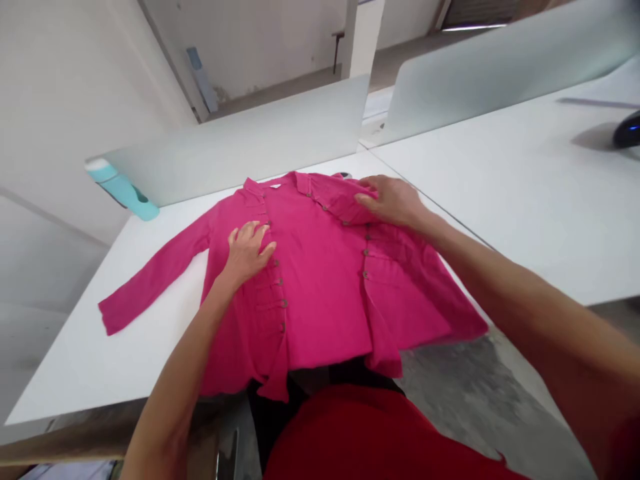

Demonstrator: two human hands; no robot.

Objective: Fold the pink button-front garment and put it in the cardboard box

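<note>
While left hand [245, 255] splays over shirt [325, 287] | right hand [393, 199] curls inward

White table [100, 367]; pink shirt [320, 287] spread open; turquoise bottle [123, 187]; dark object [629, 131] right, possibly mouse

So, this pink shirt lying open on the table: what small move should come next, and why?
Perhaps the right hand should ease out the sleeve on its side. The pink shirt has its other sleeve stretched across the white table, but no matching one shows spread out. The left hand, over the front, could steady the cloth.
</note>
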